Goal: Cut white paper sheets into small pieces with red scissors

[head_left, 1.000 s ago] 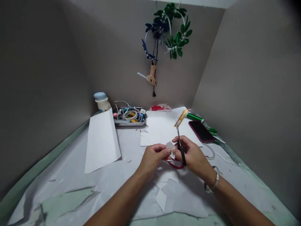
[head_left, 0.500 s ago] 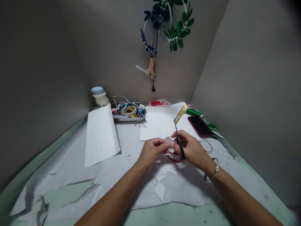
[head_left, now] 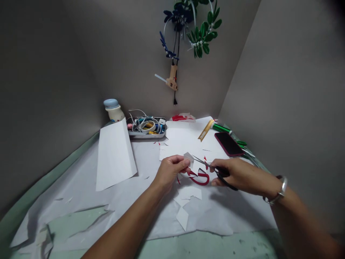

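My left hand [head_left: 171, 171] pinches a small folded piece of white paper [head_left: 188, 157] between thumb and fingers. On the right, my right hand [head_left: 234, 173] grips black-handled scissors [head_left: 221, 172], their blades slightly parted and pointing left with the tips at the paper's edge. Under and between the hands lies a red curved handle [head_left: 206, 179], apparently of a second tool, partly hidden. Below it rest white paper scraps, among them a diamond-shaped piece [head_left: 182, 218].
A folded white sheet [head_left: 114, 158] stands left, before a jar [head_left: 114, 110]. Behind are a metal tray [head_left: 147, 136] of cords and spools, and white card [head_left: 183, 138] bearing a gold ribbon [head_left: 205, 130]. A phone [head_left: 229, 144] lies right. A glue gun [head_left: 171, 78] hangs on the wall.
My right hand has moved right, away from my left fingers. The scissors have swung from pointing up to pointing left at the paper. My left hand still holds the paper.
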Demonstrator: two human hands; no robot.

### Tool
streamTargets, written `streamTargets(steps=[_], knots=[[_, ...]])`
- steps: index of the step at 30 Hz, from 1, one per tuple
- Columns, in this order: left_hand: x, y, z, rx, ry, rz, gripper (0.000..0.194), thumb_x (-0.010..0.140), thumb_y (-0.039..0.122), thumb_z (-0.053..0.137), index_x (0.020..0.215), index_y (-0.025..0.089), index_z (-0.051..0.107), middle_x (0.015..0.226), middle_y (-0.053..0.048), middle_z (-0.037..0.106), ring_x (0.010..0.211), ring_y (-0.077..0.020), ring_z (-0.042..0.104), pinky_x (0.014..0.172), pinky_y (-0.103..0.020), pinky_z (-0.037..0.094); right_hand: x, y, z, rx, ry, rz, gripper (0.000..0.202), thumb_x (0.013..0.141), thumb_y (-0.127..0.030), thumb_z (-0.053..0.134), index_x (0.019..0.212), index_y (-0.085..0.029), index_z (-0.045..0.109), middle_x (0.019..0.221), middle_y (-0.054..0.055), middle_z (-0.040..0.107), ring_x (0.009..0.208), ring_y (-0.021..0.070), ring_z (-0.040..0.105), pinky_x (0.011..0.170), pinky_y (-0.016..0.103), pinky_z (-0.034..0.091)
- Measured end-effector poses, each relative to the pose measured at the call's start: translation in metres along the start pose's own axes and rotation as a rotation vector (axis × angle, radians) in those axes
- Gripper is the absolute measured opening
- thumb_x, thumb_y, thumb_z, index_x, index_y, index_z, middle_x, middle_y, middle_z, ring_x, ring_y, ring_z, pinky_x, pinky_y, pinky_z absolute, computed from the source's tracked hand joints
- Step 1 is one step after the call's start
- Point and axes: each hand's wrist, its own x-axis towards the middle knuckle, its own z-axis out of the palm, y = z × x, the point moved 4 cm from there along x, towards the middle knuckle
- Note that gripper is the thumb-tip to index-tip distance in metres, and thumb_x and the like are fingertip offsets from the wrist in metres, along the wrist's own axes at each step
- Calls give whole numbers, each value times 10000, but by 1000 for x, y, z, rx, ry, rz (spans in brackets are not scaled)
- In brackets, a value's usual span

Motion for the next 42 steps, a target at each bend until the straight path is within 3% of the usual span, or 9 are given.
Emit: streamTargets(steps=[42], knots=[[0, -3, 6, -8, -70, -40, 179, 670, 287, 751, 697, 135, 662, 616, -33, 649, 591, -117, 567, 632, -254, 417, -3, -15, 1, -6, -22, 20, 234, 751, -477, 636, 872, -277, 640, 705, -28, 643, 627, 142, 547, 568, 228, 365]])
